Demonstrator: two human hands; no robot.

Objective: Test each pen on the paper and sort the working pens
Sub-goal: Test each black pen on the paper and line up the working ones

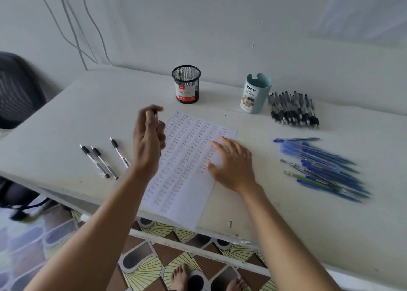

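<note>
The left hand's (148,141) fingers are curled, raised above the paper's (193,202) left edge, and appear to pinch a thin dark pen (155,113), though blur softens it. The right hand (233,165) lies flat with fingers spread wide, pinning the paper to the table (308,224). Columns of scribbled test words cover most of the sheet, so the testing looks well advanced. A black pen pile (294,110) and a blue pen pile (323,167) lie to the right, likely sorted. Three black pens (101,160) lie to the left, untested or rejected, I cannot tell. The mesh cup (186,84) and teal organizer (255,93) show no pens.
</note>
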